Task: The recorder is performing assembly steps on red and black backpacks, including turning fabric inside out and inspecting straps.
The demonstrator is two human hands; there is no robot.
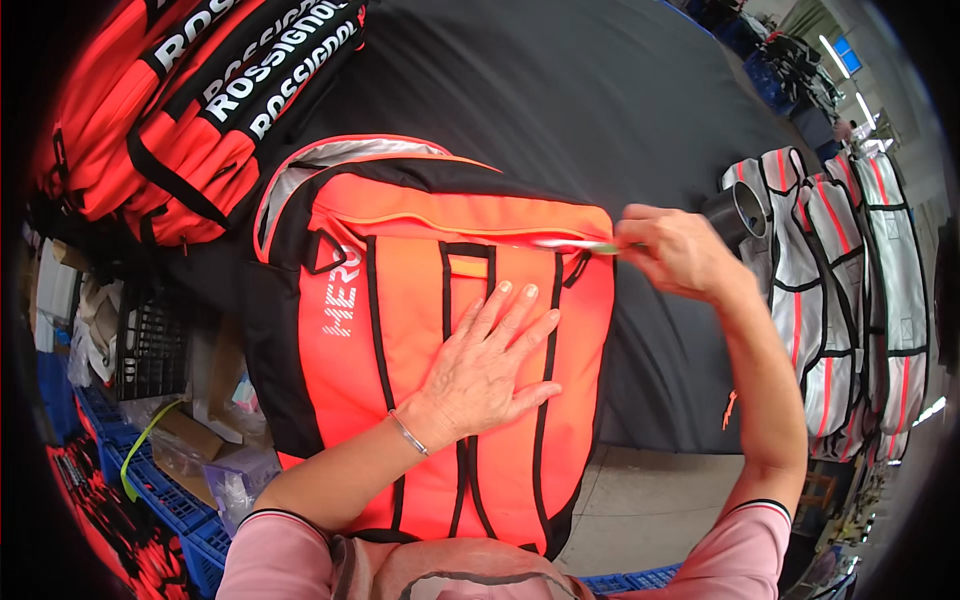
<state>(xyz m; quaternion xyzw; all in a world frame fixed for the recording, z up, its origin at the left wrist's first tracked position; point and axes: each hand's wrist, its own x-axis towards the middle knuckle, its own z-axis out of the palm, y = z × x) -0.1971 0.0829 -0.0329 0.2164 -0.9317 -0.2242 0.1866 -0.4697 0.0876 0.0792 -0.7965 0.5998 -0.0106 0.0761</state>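
A bright orange-red backpack (580, 340) with black trim lies in front of me, its straps facing up. My left hand (490, 360) rests flat on its strap panel, fingers spread. Near the bag's upper right corner, my right hand (670, 250) is closed around a slim white and green tool (590, 245), whose kind I cannot make out through the motion blur. The tool's tip lies along the opening below the bag's top flap (460, 212). At the bag's upper left, an open section shows a pale grey lining (285, 190).
The bag lies partly on a black-covered table (640, 110). Red and black bags (200, 130) are stacked at the far left. Grey bags with red stripes (840, 280) stand at the right, beside a dark cylinder (742, 212). Blue crates (165, 490) with packaging sit at lower left.
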